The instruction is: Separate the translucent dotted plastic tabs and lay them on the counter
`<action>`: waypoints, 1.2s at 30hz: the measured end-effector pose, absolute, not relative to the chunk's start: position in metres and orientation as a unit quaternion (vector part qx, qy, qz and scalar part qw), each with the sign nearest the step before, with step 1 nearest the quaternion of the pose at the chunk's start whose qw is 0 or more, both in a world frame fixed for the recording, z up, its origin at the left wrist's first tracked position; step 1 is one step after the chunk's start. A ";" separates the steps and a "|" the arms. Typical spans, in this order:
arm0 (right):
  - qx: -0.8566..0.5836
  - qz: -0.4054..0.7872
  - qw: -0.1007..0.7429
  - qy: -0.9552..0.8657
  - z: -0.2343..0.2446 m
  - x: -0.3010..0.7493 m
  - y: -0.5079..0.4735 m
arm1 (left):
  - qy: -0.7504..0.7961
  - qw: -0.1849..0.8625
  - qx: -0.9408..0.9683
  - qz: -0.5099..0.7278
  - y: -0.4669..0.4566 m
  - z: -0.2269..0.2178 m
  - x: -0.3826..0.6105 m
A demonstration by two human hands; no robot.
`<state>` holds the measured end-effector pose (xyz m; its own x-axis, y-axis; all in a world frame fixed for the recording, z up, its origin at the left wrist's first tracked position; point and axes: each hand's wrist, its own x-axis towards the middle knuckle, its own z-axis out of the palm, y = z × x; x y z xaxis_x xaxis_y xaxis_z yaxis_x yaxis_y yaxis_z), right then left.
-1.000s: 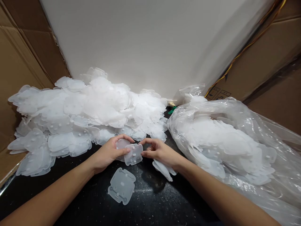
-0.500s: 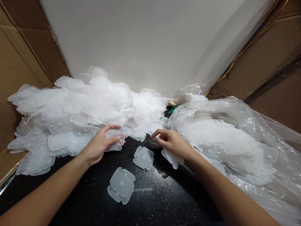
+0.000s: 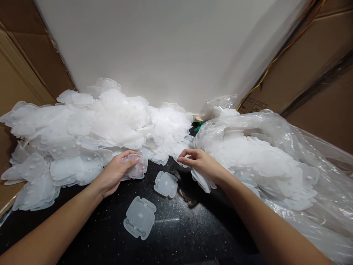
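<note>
The left hand (image 3: 116, 173) pinches frosted plastic plates (image 3: 141, 167) between thumb and fingers. The right hand (image 3: 204, 163) holds fanned plates (image 3: 203, 181) beneath its palm; whether its near-meeting fingertips grip another, I cannot tell. Plates look light, thin, flexible, slippery: best taken by the rim. Two loose plates (image 3: 166, 184) lie on the worktop (image 3: 193, 235); beyond, a clear bag (image 3: 271, 121) contains many more.

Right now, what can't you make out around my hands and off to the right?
All in the head view:
How many translucent sheets your left hand holds: they overlap, and the hand covers part.
Lower fingers of your right hand: hidden behind the hand itself and the stack under it.
Right end of the plastic bag: cut off by the right edge.
Print on the right carton: too small to read.
</note>
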<state>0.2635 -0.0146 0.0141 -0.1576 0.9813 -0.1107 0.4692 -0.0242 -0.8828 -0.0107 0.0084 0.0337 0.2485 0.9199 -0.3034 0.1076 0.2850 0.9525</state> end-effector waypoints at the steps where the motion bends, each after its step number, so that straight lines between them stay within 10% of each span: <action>1: -0.575 0.429 0.294 -0.632 0.014 0.263 -0.014 | 0.513 0.617 0.499 0.329 0.009 0.033 -0.011; 36: -0.552 0.400 0.201 -0.703 0.001 0.224 -0.024 | 0.510 0.615 0.524 0.296 0.001 0.037 -0.005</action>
<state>0.2236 -0.0237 0.0012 -0.3098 0.9375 -0.1585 0.6154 0.0706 -0.7851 -0.0052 0.0007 0.0367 0.3053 0.8981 -0.3164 0.1697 0.2757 0.9462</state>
